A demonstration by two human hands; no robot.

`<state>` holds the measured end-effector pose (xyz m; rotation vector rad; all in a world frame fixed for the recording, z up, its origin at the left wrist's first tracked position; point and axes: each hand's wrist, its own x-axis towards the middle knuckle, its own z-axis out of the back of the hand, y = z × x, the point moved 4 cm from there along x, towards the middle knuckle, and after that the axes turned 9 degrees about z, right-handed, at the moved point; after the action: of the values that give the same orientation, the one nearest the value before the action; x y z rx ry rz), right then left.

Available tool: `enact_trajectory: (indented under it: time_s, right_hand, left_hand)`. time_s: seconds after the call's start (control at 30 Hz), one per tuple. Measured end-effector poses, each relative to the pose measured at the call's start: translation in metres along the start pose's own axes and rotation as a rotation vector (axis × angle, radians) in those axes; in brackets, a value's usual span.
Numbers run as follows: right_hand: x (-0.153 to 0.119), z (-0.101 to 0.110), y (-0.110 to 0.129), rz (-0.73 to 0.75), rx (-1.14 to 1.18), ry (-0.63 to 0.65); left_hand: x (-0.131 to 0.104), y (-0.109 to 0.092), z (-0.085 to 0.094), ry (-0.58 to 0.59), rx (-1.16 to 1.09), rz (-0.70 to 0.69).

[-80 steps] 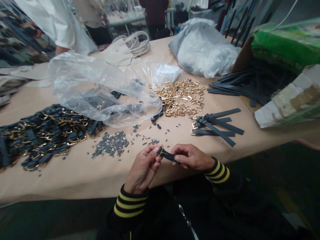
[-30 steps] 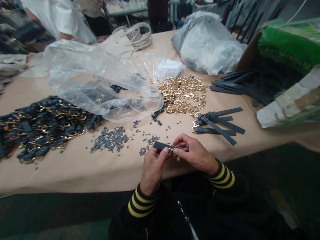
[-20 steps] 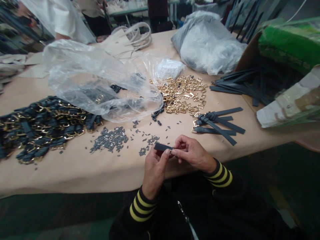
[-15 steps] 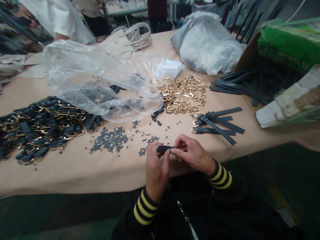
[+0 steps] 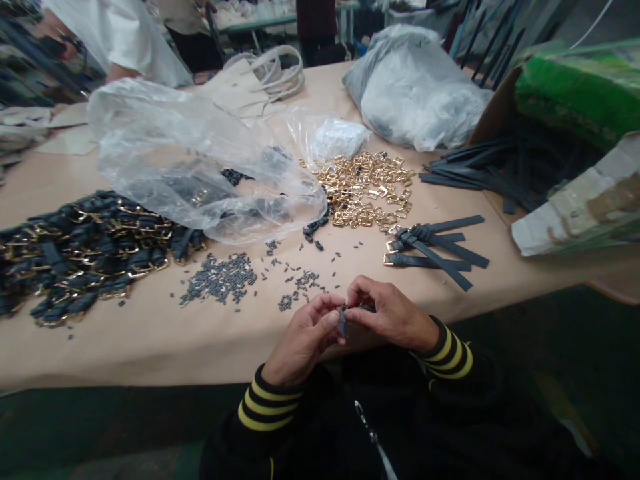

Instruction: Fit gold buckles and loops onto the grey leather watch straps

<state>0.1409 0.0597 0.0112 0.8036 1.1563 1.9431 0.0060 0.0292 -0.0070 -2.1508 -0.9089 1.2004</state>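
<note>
Close to the table's front edge, my left hand (image 5: 313, 333) and my right hand (image 5: 387, 310) meet with fingers pinched. Between them is a dark grey strap (image 5: 343, 323), one part pointing down from my left fingertips and another showing behind my right thumb. A tiny gold glint, perhaps a buckle, shows at the fingertips, mostly hidden. Beyond my right hand lie several grey straps with gold buckles (image 5: 430, 250). Small dark keeper loops (image 5: 220, 280) are heaped left of my hands, with a smaller scatter (image 5: 303, 283) nearer. Gold buckles (image 5: 367, 187) form a pile farther back.
A large heap of buckled straps (image 5: 85, 257) covers the table's left. A clear plastic bag (image 5: 200, 160) spreads across the middle, and a filled bag (image 5: 415, 93) stands behind. At right, a box (image 5: 560, 207) holds loose straps (image 5: 480, 167). A person in a white sleeve (image 5: 120, 40) is at back left.
The strap, held sideways before, now points down from my left fingers. My left hand has turned and its wrist has swung left; my right hand has moved slightly.
</note>
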Motion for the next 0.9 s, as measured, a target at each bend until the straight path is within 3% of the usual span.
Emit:
enact_trajectory:
  time_s: [0.2,0.37,0.47,0.53,0.67,0.77,0.9]
  right_hand:
    - [0.001,0.000,0.000,-0.005,0.122,0.017]
    - [0.000,-0.002,-0.003,-0.110,0.491,0.155]
    - [-0.003,0.001,-0.006,-0.167,0.521,0.212]
    - [-0.003,0.003,-0.007,-0.174,0.473,0.266]
    - [-0.002,0.002,-0.008,-0.115,0.243,0.358]
    - [0.000,-0.001,-0.010,-0.111,0.143,0.347]
    - [0.002,-0.008,-0.009,-0.161,0.173,0.331]
  left_hand:
    - [0.001,0.006,0.000,0.092,-0.156,0.054]
    - [-0.004,0.005,0.002,0.226,-0.170,0.056]
    - [-0.006,0.003,0.006,0.232,-0.129,0.033]
    - [-0.005,0.002,0.009,0.162,-0.059,0.002]
    - [0.001,0.003,0.014,-0.096,0.107,-0.098]
    - [0.004,0.004,0.013,-0.231,0.169,-0.173]
    - [0.006,0.007,0.010,-0.343,0.216,-0.216]
